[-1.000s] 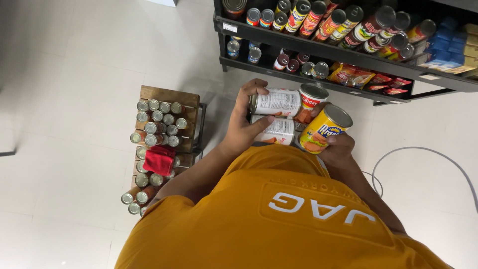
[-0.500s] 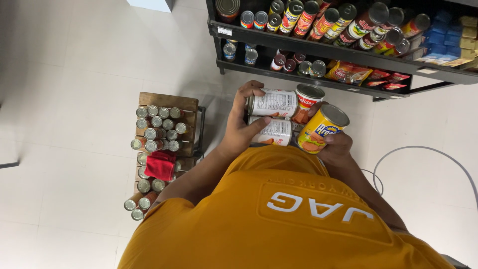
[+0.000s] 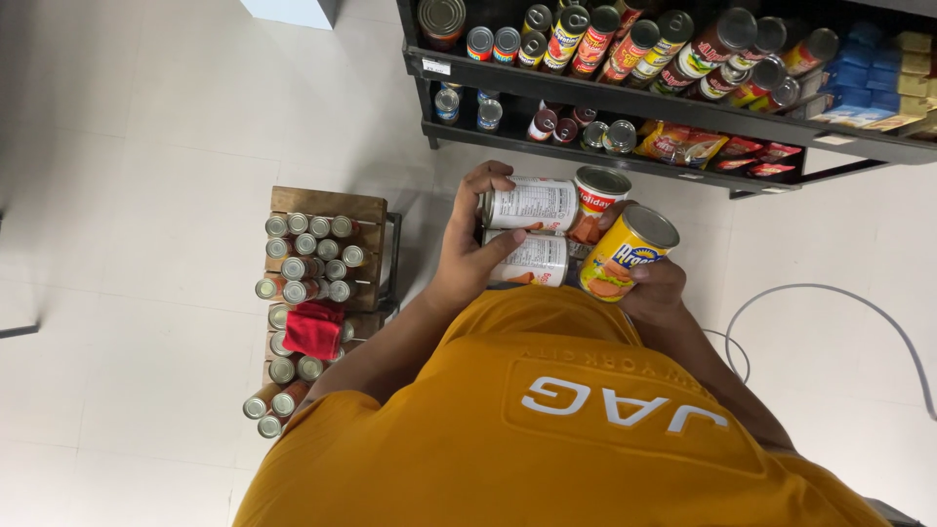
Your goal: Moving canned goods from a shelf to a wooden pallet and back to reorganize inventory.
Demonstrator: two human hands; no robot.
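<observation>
Wooden cart [image 3: 327, 203] of cans on the floor, red cloth [image 3: 314, 330] on top. Left hand [image 3: 475, 244] grips two stacked white-label cans [image 3: 532, 229] at chest height. Right hand [image 3: 652, 285] clasps a yellow can [image 3: 625, 252], red-label can [image 3: 595, 195] wedged between. Black shelf [image 3: 683, 107] beyond.

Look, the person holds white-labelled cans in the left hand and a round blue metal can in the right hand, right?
Not quite. The head view shows the round metal can in the right hand is yellow, not blue. The left hand does hold the white-labelled cans.
</observation>
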